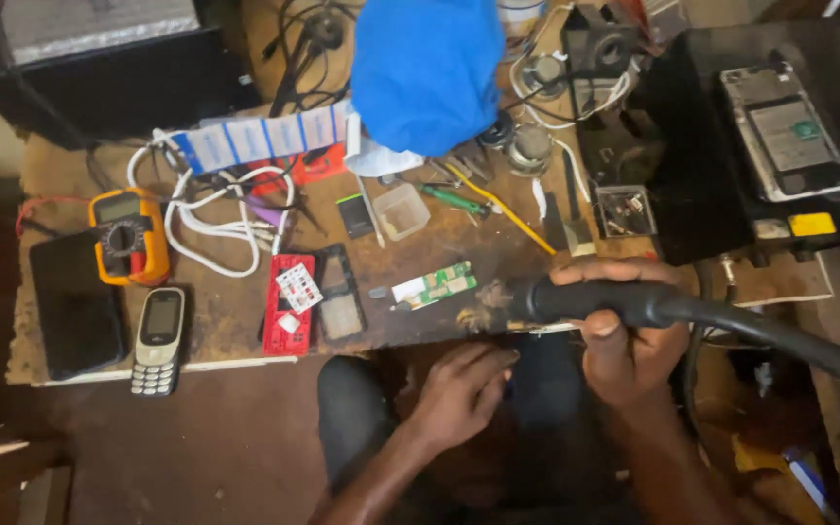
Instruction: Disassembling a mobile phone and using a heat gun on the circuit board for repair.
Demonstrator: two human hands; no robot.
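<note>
My right hand (629, 335) grips the black handle of a hot-air wand (585, 299); its thick black hose (780, 335) runs off to the right. The wand's nozzle points left toward a small green circuit board (435, 285) lying on the worn wooden bench (226, 311). My left hand (461, 389) rests at the bench's front edge, below the nozzle, fingers curled with nothing visible in them. A red phone frame (287, 303) and a black phone cover (337, 292) lie left of the board.
A yellow multimeter (130, 236), a dark tablet (75, 301) and a small keypad phone (158, 340) sit at the left. White cables (216, 209), a blue cloth (427, 68), a green screwdriver (451, 198) and a black rework station (731, 146) with an opened phone (785, 131) on it fill the back.
</note>
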